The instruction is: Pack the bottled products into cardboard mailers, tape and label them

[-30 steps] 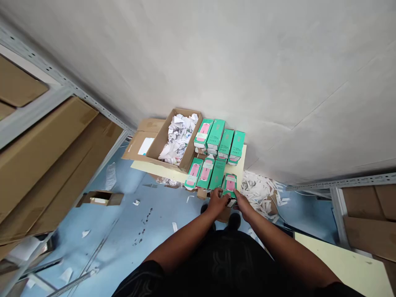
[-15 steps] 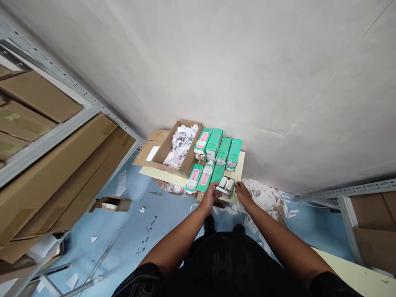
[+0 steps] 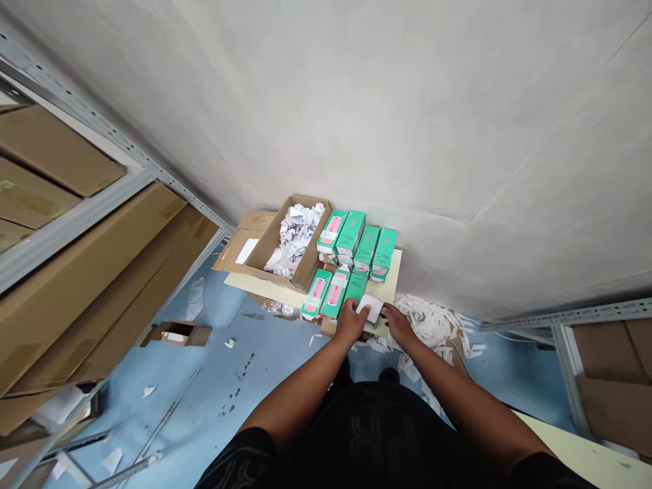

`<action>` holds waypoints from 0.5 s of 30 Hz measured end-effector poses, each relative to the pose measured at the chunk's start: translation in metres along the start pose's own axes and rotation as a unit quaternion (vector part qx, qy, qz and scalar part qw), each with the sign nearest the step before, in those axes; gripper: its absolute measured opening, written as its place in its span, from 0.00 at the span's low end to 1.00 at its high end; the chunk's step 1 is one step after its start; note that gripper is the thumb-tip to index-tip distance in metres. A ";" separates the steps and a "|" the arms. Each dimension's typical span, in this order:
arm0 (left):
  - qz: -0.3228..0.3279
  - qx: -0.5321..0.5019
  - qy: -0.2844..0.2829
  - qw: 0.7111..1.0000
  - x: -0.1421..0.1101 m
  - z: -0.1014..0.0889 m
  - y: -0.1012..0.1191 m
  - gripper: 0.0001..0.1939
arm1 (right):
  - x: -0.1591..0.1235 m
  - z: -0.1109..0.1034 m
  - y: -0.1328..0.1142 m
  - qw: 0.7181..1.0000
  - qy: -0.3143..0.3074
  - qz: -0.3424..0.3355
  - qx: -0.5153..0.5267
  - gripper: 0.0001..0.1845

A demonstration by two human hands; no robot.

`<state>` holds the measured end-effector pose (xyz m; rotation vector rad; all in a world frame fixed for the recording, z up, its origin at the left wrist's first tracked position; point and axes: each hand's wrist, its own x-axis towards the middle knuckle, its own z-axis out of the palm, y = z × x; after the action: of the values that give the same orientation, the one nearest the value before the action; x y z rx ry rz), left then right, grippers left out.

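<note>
A small carton with a plain white panel on top lies between my hands at the table's front right. My left hand is closed on its left side, the thumb resting on the white panel. At its right edge, my right hand pinches the carton with bent fingers. What is inside the carton is hidden. Just left of it lies a green carton, beside a green-and-pink carton and another green-and-pink carton.
Behind stands a row of several green cartons. An open cardboard box of crumpled paper sits at the left of the pale tabletop. Paper scraps litter the floor to the right. Racks with large cardboard boxes flank both sides.
The carton showed white pieces in its open top before; a flat white panel now covers them. My left thumb has come onto the panel, and my right hand has moved slightly left.
</note>
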<state>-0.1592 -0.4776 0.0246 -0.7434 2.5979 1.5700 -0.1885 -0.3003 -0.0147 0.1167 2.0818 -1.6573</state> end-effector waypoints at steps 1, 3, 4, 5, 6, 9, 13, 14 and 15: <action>-0.005 -0.011 -0.008 1.000 -0.001 0.000 -0.001 0.16 | 0.001 0.000 0.001 1.000 0.002 0.006 0.005 0.25; -0.027 -0.063 -0.035 0.997 -0.006 0.001 -0.005 0.19 | 0.005 -0.001 0.002 1.000 0.005 0.017 0.002 0.28; -0.045 -0.103 -0.052 0.992 -0.010 0.002 -0.008 0.21 | 0.008 -0.002 0.002 1.000 0.005 0.024 -0.003 0.28; -0.065 -0.150 -0.068 0.984 -0.015 0.003 -0.012 0.23 | 0.010 -0.003 0.001 0.999 0.007 0.031 -0.006 0.27; -0.085 -0.197 -0.080 0.973 -0.021 0.004 -0.016 0.25 | 0.013 -0.004 0.000 0.999 0.010 0.036 -0.006 0.26; -0.116 -0.303 -0.081 0.943 -0.039 0.008 -0.028 0.30 | 0.019 -0.006 -0.002 0.999 0.010 0.045 0.002 0.22; -0.094 -0.324 -0.095 0.936 -0.050 0.016 -0.033 0.37 | 0.021 -0.010 0.000 1.000 -0.012 0.023 -0.007 0.22; -0.080 -0.309 -0.104 0.942 -0.050 0.018 -0.032 0.40 | 0.021 -0.011 0.001 1.000 -0.018 0.018 -0.006 0.24; -0.065 -0.285 -0.111 0.950 -0.050 0.021 -0.030 0.43 | 0.020 -0.013 0.002 1.000 -0.023 0.019 -0.001 0.26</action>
<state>-0.1081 -0.4519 0.0018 -0.6841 1.9010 2.2318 -0.2093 -0.2921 -0.0228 0.1141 2.0345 -1.6206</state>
